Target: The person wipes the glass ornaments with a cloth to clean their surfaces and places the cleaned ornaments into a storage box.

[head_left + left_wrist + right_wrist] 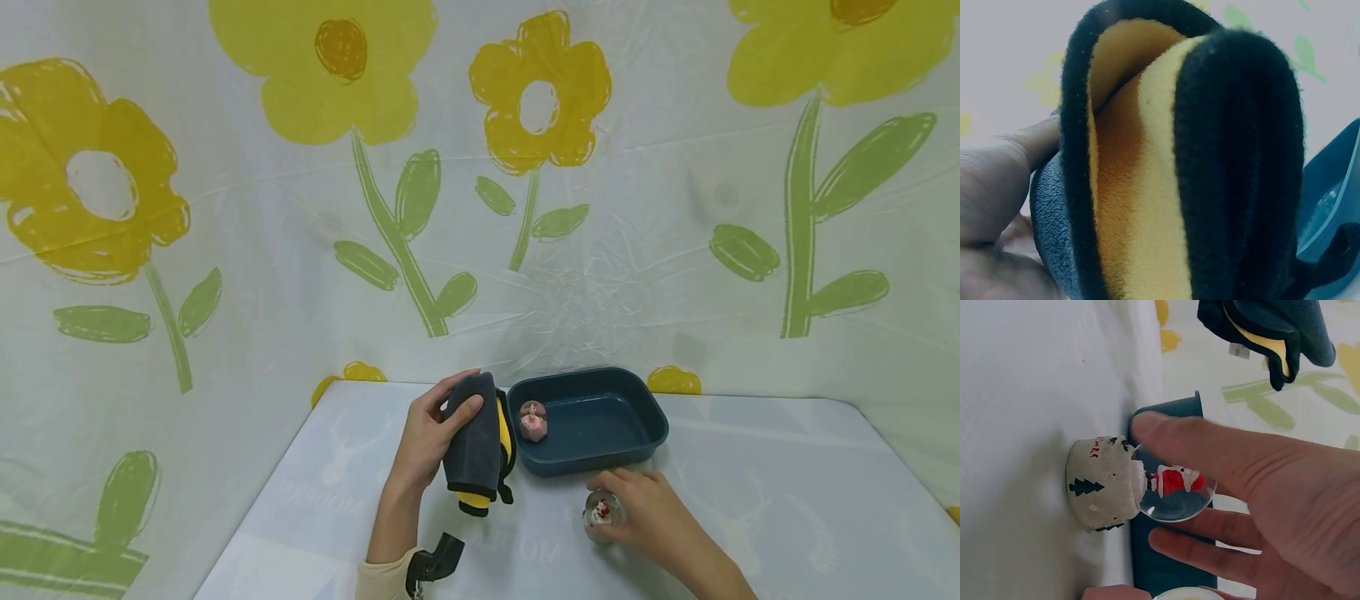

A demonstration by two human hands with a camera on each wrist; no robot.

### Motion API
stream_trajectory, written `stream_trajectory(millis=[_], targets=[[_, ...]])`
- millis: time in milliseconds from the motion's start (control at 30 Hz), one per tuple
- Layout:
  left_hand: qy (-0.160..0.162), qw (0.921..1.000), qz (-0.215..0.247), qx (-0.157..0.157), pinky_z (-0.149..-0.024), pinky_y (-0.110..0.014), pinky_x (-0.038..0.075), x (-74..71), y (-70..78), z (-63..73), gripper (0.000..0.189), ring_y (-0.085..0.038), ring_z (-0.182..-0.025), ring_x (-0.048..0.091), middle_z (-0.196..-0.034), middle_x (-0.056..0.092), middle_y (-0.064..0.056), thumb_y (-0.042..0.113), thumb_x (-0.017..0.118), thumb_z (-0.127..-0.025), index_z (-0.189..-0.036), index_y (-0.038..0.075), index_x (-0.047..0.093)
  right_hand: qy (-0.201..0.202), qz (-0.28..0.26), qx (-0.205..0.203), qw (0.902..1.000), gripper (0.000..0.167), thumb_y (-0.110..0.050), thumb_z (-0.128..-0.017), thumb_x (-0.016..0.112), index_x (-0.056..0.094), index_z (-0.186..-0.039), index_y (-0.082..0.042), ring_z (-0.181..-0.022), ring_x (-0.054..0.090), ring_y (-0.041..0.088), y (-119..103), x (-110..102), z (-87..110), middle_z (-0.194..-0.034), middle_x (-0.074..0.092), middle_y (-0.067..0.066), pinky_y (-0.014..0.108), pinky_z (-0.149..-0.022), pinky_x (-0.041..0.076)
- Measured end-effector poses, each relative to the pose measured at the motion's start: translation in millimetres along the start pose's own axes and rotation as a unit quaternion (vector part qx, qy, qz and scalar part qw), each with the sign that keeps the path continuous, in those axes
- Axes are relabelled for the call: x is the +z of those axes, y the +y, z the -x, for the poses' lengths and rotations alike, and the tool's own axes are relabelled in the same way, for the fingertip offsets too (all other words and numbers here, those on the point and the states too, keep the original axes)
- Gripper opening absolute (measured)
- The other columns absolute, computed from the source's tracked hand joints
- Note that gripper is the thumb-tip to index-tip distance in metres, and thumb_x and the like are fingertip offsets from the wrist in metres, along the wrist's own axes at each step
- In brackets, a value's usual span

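My left hand grips a folded towel, grey outside and yellow inside with black edging, just left of a dark blue basin. The left wrist view shows the open folds of the towel and the thumb against its side. In front of the basin, my right hand holds a snow globe by its clear dome. The globe's white base, with a dark tree on it, stands on the table; a red-and-white figure is inside. Some fingers are partly hidden behind the dome.
A pink snow globe sits inside the basin at its left end. Along the lower edge of the right wrist view, a pink object is cut off. The pale table meets a flower-printed sheet behind.
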State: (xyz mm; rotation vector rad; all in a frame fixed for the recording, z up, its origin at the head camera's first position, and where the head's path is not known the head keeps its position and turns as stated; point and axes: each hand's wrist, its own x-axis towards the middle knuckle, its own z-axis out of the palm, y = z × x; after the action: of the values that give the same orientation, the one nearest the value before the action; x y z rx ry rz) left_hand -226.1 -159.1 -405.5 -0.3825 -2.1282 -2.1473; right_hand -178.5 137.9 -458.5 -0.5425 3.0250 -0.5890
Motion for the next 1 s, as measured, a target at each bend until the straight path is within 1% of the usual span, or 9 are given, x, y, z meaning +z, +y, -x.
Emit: stream_trajectory(millis=[167, 267, 400, 500, 600, 667, 733, 867, 1000], targets=[[0.001, 1.0000, -0.001, -0.002, -0.077, -0.032, 0.059, 0.0, 0.1, 0.4, 0.036, -0.020, -0.095, 0.068, -0.130, 0.061, -0.007, 0.020, 0.069, -0.093, -0.129, 0.023, 0.064, -0.011, 0.000, -0.015, 0.9998, 0.049, -0.031, -0.062, 0.092, 0.068, -0.104, -0.020, -0.096, 0.064, 0.015, 1.9, -0.6, -1.3, -0.104, 0.070, -0.006, 0.060, -0.096, 0.044], [0.001, 1.0000, 0.001, -0.004, -0.077, -0.032, 0.060, 0.3, 0.1, 0.4, 0.036, -0.020, -0.094, 0.069, -0.129, 0.061, -0.007, 0.020, 0.069, -0.093, -0.128, 0.023, 0.065, -0.012, 0.001, -0.020, 0.9997, 0.050, -0.031, -0.062, 0.092, 0.068, -0.104, -0.020, -0.097, 0.064, 0.018, 3.1, 0.1, -2.0, -0.104, 0.071, -0.005, 0.059, -0.097, 0.045], [0.001, 1.0000, 0.003, -0.003, -0.077, -0.032, 0.059, 0.3, -0.5, 0.3, 0.037, -0.020, -0.094, 0.069, -0.129, 0.061, -0.008, 0.020, 0.069, -0.093, -0.129, 0.021, 0.064, -0.002, 0.008, -0.033, 0.9994, 0.051, -0.031, -0.061, 0.092, 0.069, -0.105, -0.019, -0.098, 0.064, 0.020, 4.3, 1.2, -1.7, -0.105, 0.071, -0.004, 0.056, -0.096, 0.047], [0.000, 1.0000, 0.004, -0.002, -0.076, -0.032, 0.059, 0.3, -0.4, 0.5, 0.037, -0.020, -0.094, 0.069, -0.129, 0.061, -0.008, 0.020, 0.069, -0.093, -0.129, 0.022, 0.064, 0.008, 0.012, -0.041, 0.9991, 0.050, -0.032, -0.062, 0.092, 0.069, -0.105, -0.019, -0.094, 0.063, 0.017, 4.3, 1.4, -1.2, -0.103, 0.071, -0.005, 0.051, -0.092, 0.050], [-0.001, 1.0000, 0.004, -0.003, -0.076, -0.032, 0.060, 0.3, -0.4, 0.4, 0.036, -0.020, -0.094, 0.069, -0.129, 0.061, -0.008, 0.020, 0.069, -0.093, -0.129, 0.022, 0.064, 0.017, 0.019, -0.046, 0.9986, 0.049, -0.033, -0.064, 0.091, 0.069, -0.106, -0.020, -0.084, 0.059, 0.009, 4.2, 0.3, -1.7, -0.096, 0.069, -0.009, 0.042, -0.082, 0.054], [-0.001, 1.0000, 0.003, 0.000, -0.076, -0.032, 0.060, 0.4, -0.6, 0.2, 0.037, -0.020, -0.093, 0.069, -0.129, 0.061, -0.009, 0.021, 0.069, -0.093, -0.129, 0.022, 0.064, 0.022, 0.022, -0.047, 0.9984, 0.049, -0.035, -0.064, 0.090, 0.069, -0.106, -0.021, -0.080, 0.056, 0.006, 4.1, -0.6, -2.5, -0.094, 0.068, -0.011, 0.037, -0.077, 0.054], [-0.002, 1.0000, 0.003, 0.002, -0.075, -0.032, 0.060, 0.4, -1.6, -0.2, 0.038, -0.020, -0.093, 0.069, -0.130, 0.060, -0.010, 0.020, 0.069, -0.093, -0.130, 0.020, 0.063, 0.025, 0.024, -0.044, 0.9984, 0.049, -0.036, -0.065, 0.090, 0.069, -0.107, -0.022, -0.078, 0.054, 0.004, 3.6, -1.5, -3.1, -0.091, 0.066, -0.013, 0.034, -0.075, 0.053], [-0.002, 1.0000, 0.002, 0.006, -0.075, -0.032, 0.060, 0.6, -2.9, -0.5, 0.040, -0.019, -0.092, 0.069, -0.130, 0.060, -0.010, 0.020, 0.069, -0.093, -0.132, 0.018, 0.062, 0.042, 0.020, -0.041, 0.9981, 0.047, -0.035, -0.066, 0.089, 0.068, -0.107, -0.025, -0.079, 0.054, 0.003, 2.0, -1.9, -3.6, -0.093, 0.065, -0.015, 0.033, -0.076, 0.054], [-0.001, 1.0000, 0.003, 0.002, -0.076, -0.032, 0.060, 0.6, -3.0, -0.4, 0.039, -0.019, -0.092, 0.069, -0.130, 0.060, -0.009, 0.021, 0.069, -0.092, -0.131, 0.020, 0.063, 0.076, 0.016, -0.052, 0.9956, 0.046, -0.034, -0.068, 0.088, 0.067, -0.108, -0.026, -0.087, 0.059, 0.005, 2.0, -0.4, -3.9, -0.101, 0.066, -0.013, 0.033, -0.079, 0.056]])
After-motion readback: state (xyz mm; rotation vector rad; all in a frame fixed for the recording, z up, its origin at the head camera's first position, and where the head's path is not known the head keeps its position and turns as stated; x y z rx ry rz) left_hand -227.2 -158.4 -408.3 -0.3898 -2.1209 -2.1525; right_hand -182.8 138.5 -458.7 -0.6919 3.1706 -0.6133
